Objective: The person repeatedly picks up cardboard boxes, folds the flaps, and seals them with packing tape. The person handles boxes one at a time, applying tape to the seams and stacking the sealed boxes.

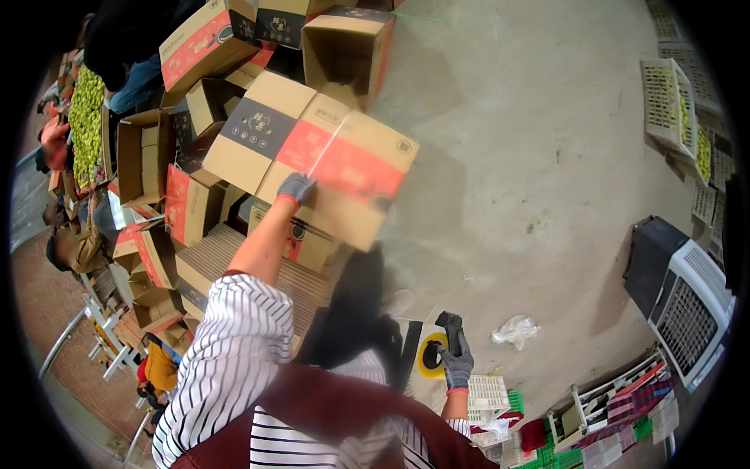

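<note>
My left hand, in a grey glove with an orange cuff, grips the near edge of a flattened cardboard carton. The carton is brown with black and red printed panels, and a pale line crosses the red one. Low on the right, my right hand, gloved alike, holds a tape dispenser carrying a yellow-edged roll of tape. Beneath my left forearm lies a stack of flattened cartons, seen by its corrugated edges.
Opened cartons crowd the left and top. Beyond them are a bed of green fruit and several people. A plastic bag lies on the concrete floor. An air cooler and fruit crates stand at right.
</note>
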A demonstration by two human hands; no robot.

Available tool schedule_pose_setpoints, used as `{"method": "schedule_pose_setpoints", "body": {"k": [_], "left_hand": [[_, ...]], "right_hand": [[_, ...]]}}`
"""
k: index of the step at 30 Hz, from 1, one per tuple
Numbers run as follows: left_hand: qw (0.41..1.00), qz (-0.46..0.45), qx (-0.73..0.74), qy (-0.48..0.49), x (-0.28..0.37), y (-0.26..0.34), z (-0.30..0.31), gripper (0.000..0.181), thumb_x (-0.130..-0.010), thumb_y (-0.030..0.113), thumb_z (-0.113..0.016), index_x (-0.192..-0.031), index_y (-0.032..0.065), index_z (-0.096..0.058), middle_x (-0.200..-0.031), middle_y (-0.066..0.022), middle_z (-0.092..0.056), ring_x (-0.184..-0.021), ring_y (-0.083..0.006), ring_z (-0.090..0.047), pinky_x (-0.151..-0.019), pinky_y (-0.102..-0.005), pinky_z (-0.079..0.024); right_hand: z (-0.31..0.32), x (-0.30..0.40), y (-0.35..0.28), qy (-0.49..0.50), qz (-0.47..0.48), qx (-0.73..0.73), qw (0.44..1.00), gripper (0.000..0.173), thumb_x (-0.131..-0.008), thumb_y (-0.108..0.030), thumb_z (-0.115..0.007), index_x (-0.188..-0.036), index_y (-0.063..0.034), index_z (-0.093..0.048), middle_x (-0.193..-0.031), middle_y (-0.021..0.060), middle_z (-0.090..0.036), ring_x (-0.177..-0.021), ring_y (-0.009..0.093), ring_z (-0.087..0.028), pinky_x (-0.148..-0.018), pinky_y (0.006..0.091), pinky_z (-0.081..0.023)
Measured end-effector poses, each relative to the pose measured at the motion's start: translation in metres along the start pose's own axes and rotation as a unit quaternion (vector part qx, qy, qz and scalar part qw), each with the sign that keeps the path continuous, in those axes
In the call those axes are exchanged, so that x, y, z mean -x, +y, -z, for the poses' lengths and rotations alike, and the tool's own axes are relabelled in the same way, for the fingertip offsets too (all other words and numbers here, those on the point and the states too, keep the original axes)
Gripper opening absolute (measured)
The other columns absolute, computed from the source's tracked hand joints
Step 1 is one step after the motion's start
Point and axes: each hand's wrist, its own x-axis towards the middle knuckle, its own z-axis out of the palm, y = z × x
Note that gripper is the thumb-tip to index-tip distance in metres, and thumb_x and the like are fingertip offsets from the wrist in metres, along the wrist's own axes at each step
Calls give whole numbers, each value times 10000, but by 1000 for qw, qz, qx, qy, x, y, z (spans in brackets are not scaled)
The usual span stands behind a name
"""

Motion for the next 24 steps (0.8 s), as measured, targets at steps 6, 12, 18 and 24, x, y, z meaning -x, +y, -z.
{"method": "schedule_pose_setpoints", "body": {"k": [6, 12, 18, 24], "left_hand": [[992, -74, -65, 76, 165, 93, 26, 431, -836, 429, -492, -816, 10, -592, -792, -202, -604, -788, -377, -572, -705, -429, -438], [952, -291, -46, 82, 384, 132, 11, 442, -840, 463, -490, -813, 32, -584, -752, -192, -578, -732, -342, -564, -672, -415, -442], [819, -548, 39, 169, 509, 117, -88, 353, -908, 337, -431, -767, 35, -547, -713, -172, -502, -648, -325, -503, -576, -408, -400], [910, -382, 110, 114, 651, 108, -159, 469, -840, 426, -456, -694, -7, -560, -667, -215, -540, -637, -344, -537, -595, -424, -404]], "right_hand": [[33, 18, 43, 71, 94, -68, 991, 658, -661, -18, -724, -1256, 36, -448, -1169, 113, -553, -989, 163, -561, -879, 261, -441], [62, 16, 112, -53, 207, -182, 960, 576, -688, 86, -589, -1248, 22, -467, -1190, 56, -544, -1058, 146, -529, -877, 238, -431], [109, 41, 205, -74, 124, -250, 958, 476, -756, 17, -589, -1218, 23, -477, -1173, 90, -543, -1039, 187, -531, -913, 267, -400], [169, 94, 248, -61, 214, -260, 939, 501, -751, 19, -598, -1231, 27, -454, -1173, 98, -536, -1029, 186, -530, -900, 272, -412]]}}
